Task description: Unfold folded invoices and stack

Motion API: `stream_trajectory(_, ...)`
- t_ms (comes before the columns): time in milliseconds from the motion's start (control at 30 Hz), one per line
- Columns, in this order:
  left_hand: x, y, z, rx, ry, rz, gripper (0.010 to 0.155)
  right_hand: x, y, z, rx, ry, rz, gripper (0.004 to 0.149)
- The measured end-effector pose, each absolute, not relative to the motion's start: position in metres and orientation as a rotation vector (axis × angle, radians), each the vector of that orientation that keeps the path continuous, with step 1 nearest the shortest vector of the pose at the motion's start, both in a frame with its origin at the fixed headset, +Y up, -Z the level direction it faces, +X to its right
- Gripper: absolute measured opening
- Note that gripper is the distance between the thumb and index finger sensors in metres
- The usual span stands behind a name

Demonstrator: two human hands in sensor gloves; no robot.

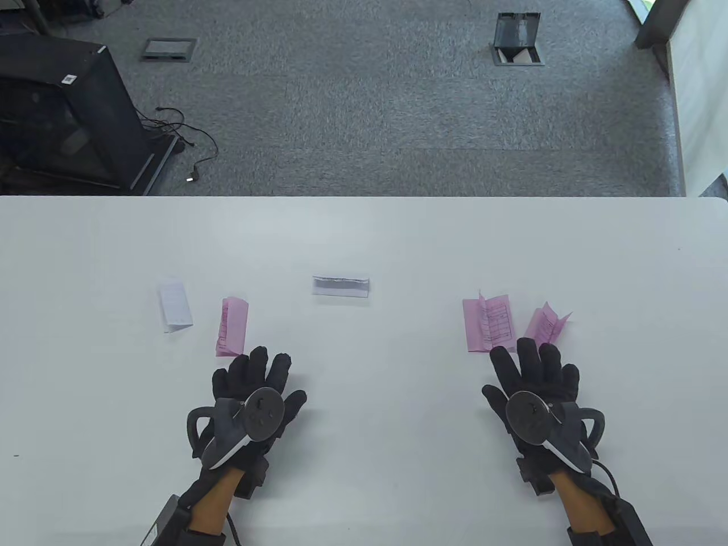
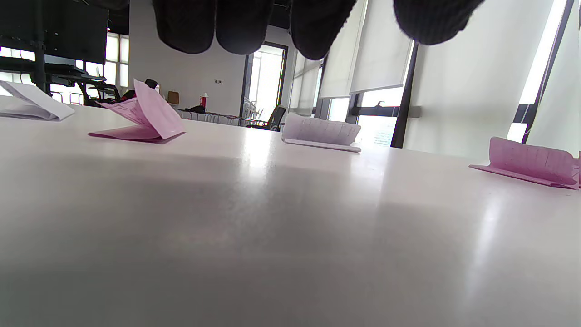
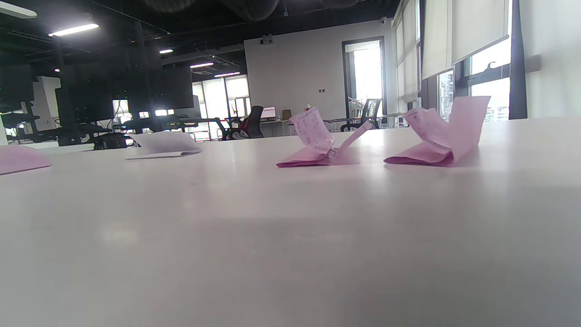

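Table view shows both gloved hands lying low over the white table (image 1: 364, 239), near its front edge, each with a tracker on its back. The left hand (image 1: 253, 398) has its fingers straight and spread, its grip is open and holds nothing. The right hand (image 1: 532, 392) is the same, fingers stretched forward and empty. Five folded invoices lie apart on the table: a white one at far left (image 1: 175, 304), a pink one (image 1: 232, 327) just beyond the left fingertips, a white one in the middle (image 1: 340, 287), and two pink ones, partly sprung open, (image 1: 488, 323) and (image 1: 546, 323), just beyond the right fingertips. In the left wrist view the fingertips (image 2: 243, 27) hang above the table without touching any paper.
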State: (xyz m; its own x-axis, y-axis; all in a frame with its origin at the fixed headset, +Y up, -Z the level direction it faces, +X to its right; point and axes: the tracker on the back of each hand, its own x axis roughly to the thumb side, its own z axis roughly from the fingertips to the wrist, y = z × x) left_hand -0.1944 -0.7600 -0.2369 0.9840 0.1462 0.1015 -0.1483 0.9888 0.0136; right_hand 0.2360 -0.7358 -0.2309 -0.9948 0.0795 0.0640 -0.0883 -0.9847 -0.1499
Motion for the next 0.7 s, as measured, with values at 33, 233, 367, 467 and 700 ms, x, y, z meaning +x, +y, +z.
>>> stream_trajectory(33, -0.1943, -0.7586, -0.2364, 0.020, -0.101, 0.147, 0.072, 0.2358, -0.7355, -0.2309, 0.089, -0.232, 3.047, 0.065)
stream_trajectory(233, -0.1933, -0.7566, -0.2352, 0.023, -0.108, 0.143, 0.072, 0.2350, -0.7357, -0.2310, 0.093, -0.224, 3.050, 0.065)
stream_trajectory(367, -0.1934, -0.7562, -0.2353, 0.025, -0.109, 0.146, 0.072, 0.2358, -0.7358, -0.2315, 0.088, -0.221, 3.048, 0.065)
stream_trajectory(467, -0.1934, -0.7554, -0.2351, 0.019, -0.108, 0.146, 0.072, 0.2365, -0.7357, -0.2318, 0.082, -0.218, 3.046, 0.065)
stream_trajectory(700, -0.1921, -0.7542, -0.2345, 0.019, -0.117, 0.143, 0.072, 0.2366, -0.7364, -0.2327, 0.097, -0.148, 3.049, 0.065)
